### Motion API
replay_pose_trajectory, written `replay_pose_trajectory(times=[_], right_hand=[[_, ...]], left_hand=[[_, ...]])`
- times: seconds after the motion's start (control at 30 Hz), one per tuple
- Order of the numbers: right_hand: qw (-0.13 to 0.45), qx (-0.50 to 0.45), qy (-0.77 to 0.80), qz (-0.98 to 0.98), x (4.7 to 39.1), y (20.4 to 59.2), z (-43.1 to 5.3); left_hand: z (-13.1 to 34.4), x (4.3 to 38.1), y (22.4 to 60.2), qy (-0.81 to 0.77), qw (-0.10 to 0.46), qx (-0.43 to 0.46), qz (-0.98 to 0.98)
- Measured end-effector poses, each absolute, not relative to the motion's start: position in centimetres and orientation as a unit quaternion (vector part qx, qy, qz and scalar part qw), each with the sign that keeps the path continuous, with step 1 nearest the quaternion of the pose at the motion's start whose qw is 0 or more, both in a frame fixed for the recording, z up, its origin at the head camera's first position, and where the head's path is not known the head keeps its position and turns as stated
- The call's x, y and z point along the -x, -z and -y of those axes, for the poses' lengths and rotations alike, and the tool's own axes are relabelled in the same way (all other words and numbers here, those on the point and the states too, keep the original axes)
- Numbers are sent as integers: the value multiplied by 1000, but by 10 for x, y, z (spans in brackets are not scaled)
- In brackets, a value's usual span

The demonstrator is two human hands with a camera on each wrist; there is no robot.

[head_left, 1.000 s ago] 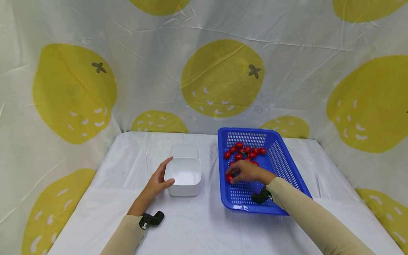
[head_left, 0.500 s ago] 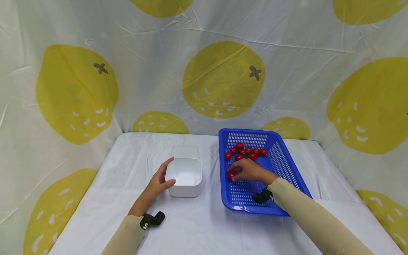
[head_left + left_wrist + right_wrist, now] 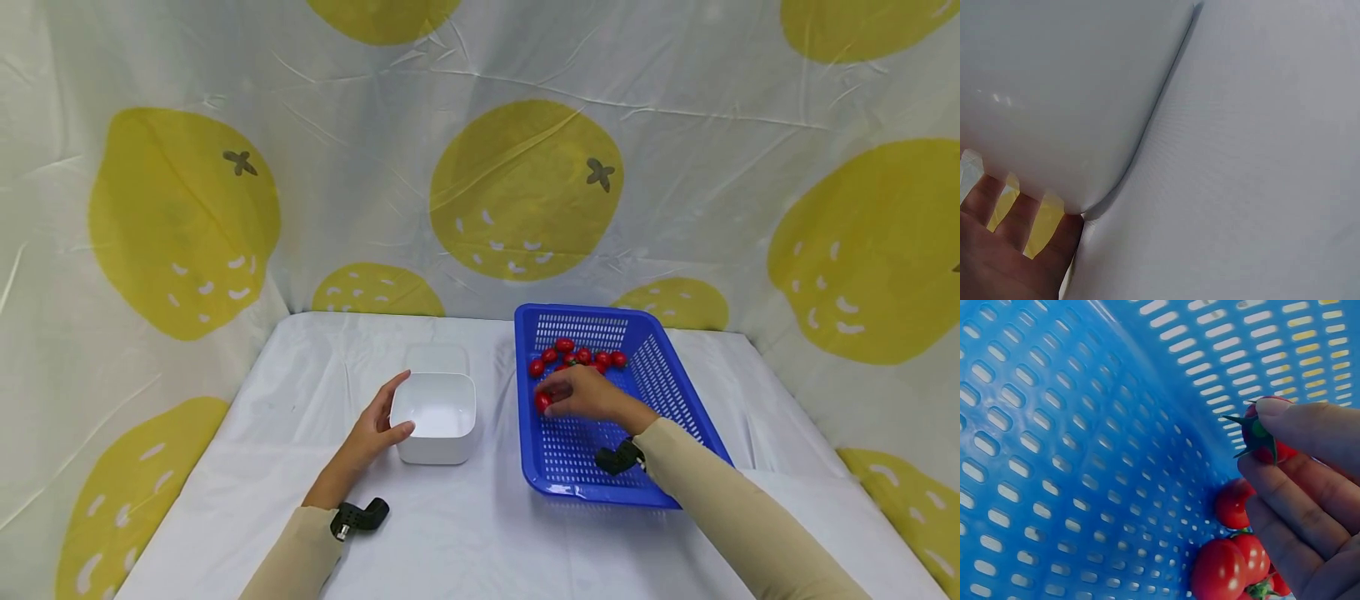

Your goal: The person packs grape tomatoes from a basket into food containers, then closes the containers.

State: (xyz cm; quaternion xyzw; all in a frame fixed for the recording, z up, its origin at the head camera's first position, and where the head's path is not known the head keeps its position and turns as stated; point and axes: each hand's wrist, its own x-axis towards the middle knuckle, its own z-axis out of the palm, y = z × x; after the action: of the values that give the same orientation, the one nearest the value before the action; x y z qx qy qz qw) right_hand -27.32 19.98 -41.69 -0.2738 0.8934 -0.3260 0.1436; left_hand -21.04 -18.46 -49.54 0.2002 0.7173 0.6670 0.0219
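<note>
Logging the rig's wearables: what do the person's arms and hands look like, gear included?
The left hand and right hand are bare, ungloved. Plain beige fabric long sleeves cover the arms. At each cuff sits a black, bent wrist camera; the left one shows a small silvery fitting. No cables or markings readable.

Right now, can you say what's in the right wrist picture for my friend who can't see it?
A right hand pinches a small red tomato by its green leafy top end. Lower in the picture, other tomatoes lie in a blue basket full of slots.
</note>
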Motion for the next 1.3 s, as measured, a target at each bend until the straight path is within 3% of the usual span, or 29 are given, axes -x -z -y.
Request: replay_pose_trajectory(times=[1.3], right_hand=[[97, 226, 421, -873, 264, 384, -196]], left_hand=[[184, 210, 495, -668, 14, -214, -712]])
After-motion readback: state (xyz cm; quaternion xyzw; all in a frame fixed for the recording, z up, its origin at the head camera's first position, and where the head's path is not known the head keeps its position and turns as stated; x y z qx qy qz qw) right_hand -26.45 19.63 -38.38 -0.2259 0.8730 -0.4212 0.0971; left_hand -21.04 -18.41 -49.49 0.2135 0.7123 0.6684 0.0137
